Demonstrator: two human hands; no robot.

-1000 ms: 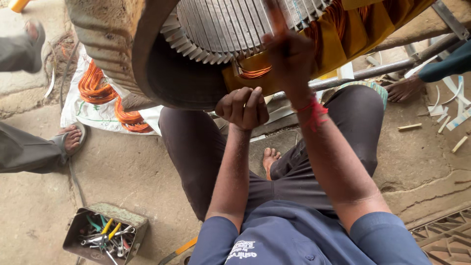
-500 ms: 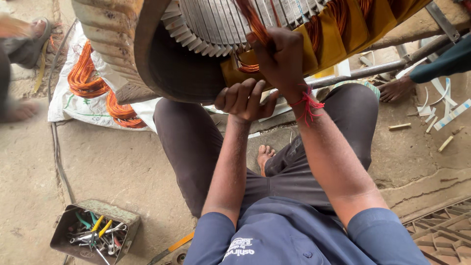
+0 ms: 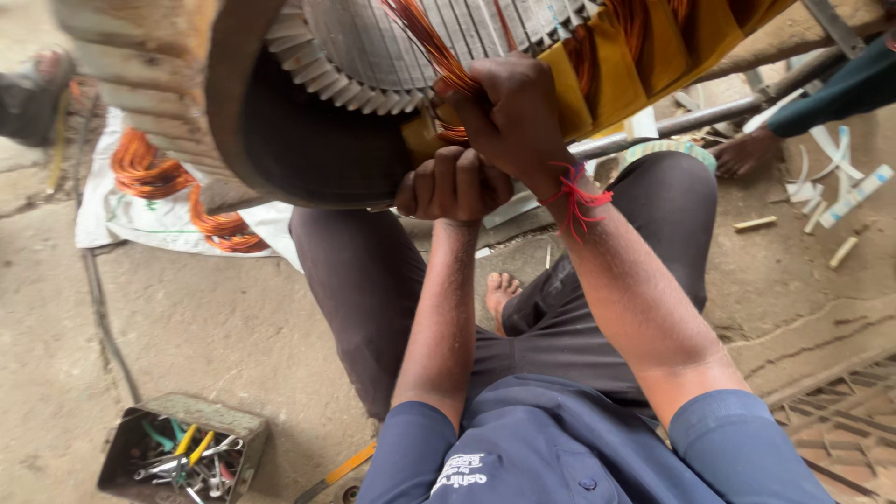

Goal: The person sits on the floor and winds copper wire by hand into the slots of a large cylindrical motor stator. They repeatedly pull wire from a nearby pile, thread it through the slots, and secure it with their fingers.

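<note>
Head view: a big motor stator (image 3: 308, 103) fills the top of the scene, its slotted core facing down toward the person and its dark casing curving off to the left. Yellow insulation sheets (image 3: 644, 56) line the right side of the bore, with copper windings showing between them. The step in hand looks like working a coil into or out of the slots. The right hand (image 3: 513, 117) is closed tight round a bundle of copper wire (image 3: 434, 47) at the near rim of the core, the strands fanning up and left from the fist. The left hand (image 3: 453, 182) sits just below it, fingers curled shut against the lower edge of the casing; whether it pinches any wire I cannot tell, since the knuckles hide it. The next move calls, I judge, for a steady pull along the slot so the strands stay together and the insulation is not torn.

On the ground at far left, a white sack (image 3: 140, 219) holds loose orange coils (image 3: 149, 173). At near left a small metal box (image 3: 182, 453) is filled with hand tools, pliers with yellow and green handles among them.
</note>
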